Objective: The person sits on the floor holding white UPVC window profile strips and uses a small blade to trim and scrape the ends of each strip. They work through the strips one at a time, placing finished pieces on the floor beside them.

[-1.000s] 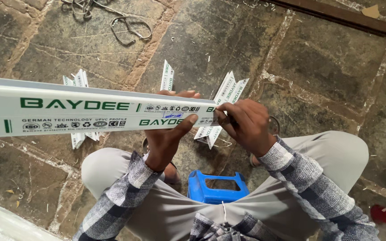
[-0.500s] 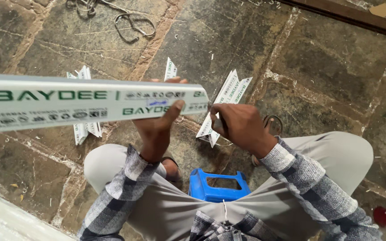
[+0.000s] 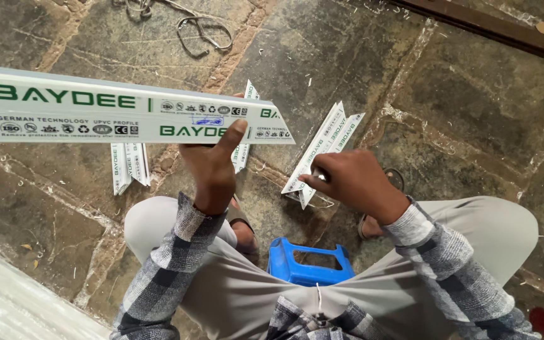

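Grey-and-white checked flannel sleeves (image 3: pixel 171 271) with buttoned cuffs, light khaki trousers (image 3: pixel 473 233), dark open sandals (image 3: pixel 373 223), bare hands.

Worn stone floor (image 3: pixel 473 107) — blue stool (image 3: pixel 310 267)

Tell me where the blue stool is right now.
In the head view the blue stool sits low at centre, between the person's knees, on the stone floor, just below the left hand and right hand.
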Demonstrator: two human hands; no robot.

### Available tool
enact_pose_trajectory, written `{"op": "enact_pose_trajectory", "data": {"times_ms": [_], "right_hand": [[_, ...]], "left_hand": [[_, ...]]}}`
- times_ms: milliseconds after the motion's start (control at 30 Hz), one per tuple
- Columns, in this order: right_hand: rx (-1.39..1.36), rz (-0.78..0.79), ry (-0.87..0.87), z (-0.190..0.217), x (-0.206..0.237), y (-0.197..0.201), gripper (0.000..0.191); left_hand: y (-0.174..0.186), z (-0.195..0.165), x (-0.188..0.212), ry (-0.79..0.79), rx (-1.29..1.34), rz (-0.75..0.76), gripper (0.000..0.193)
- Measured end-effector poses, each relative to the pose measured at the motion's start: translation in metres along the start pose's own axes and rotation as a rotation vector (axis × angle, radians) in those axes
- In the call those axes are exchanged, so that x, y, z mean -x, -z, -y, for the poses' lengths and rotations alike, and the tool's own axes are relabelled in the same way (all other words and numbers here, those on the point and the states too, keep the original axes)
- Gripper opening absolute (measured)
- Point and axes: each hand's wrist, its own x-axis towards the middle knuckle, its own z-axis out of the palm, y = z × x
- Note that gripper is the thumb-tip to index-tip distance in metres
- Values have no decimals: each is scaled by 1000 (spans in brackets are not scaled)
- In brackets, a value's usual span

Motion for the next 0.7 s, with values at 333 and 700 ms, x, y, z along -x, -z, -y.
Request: {"op": "enact_pose_trajectory", "data": {"times_ms": [333,700], "right_hand": [[-1092,-342,195,55,36,63,47],[-1235,-535,441,106,79,121,42]], "left_hand": [[6,30,20,74,61,125,51],[-22,33,32,90,-22,211,62]]}}
